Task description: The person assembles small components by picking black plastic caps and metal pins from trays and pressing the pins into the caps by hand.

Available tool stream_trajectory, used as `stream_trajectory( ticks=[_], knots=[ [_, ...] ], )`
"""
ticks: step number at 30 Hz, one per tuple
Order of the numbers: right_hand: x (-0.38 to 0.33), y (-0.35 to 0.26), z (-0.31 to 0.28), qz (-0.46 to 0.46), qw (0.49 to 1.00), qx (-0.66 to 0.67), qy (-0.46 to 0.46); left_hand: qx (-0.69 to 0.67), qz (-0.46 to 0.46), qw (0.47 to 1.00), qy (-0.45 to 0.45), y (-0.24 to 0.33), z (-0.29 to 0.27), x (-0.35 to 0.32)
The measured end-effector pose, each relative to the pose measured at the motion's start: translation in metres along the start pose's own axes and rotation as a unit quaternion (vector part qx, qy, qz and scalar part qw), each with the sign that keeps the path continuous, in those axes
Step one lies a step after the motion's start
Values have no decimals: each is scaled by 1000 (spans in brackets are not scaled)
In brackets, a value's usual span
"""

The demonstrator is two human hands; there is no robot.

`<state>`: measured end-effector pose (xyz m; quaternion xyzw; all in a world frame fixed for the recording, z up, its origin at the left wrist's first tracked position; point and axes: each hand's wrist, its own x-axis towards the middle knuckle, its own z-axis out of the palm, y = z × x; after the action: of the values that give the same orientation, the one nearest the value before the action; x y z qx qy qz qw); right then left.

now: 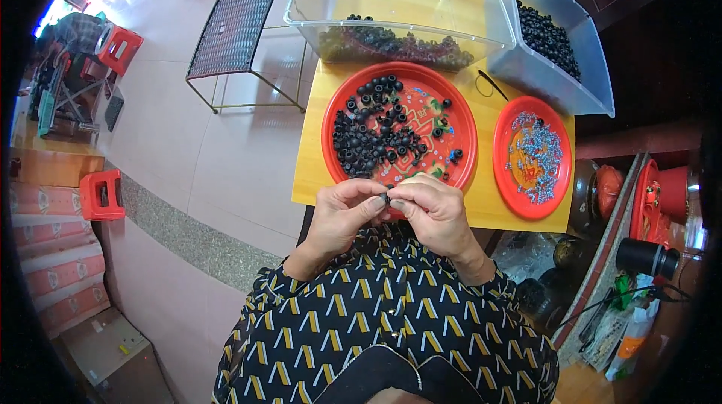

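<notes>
Currently | small black ring (386, 197) being pinched between left hand (344, 214) and right hand (432, 212) fingertips, fitting step judged | next: steady alignment needed above red tray (466, 124).

Small black piece (386, 197) mostly buried between my fingertips, shape unclear. Near rim of big red plate (353, 88) hidden behind my hands. Tiny bits on small red plate (560, 178) right of it too small to identify.
</notes>
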<state>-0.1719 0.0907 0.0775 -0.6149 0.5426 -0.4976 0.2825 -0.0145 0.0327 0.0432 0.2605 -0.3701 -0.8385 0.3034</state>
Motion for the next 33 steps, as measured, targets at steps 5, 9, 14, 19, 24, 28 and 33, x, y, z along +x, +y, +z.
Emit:
stream_trajectory(
  ticks=[5,9,14,19,24,28,33],
  knots=[
    [-5,1,1,10,999,44,-9,54,0,998,-16,0,1,-5],
    [-11,4,4,31,997,75,-11,67,5,998,-19,-3,1,-8],
    [-21,3,8,150,970,193,-11,90,-28,995,-11,0,6,-13],
    [-25,7,-1,277,886,364,-75,22,-43,996,-73,-7,0,-18],
    [-17,8,-33,211,962,163,69,-101,-58,991,-71,-7,-5,-16],
    [-11,23,-45,119,982,-122,82,-157,-43,986,-21,-5,-19,-11],
    [-3,42,-24,43,971,-234,25,-186,-32,982,-15,0,-21,-7]
  ],
)
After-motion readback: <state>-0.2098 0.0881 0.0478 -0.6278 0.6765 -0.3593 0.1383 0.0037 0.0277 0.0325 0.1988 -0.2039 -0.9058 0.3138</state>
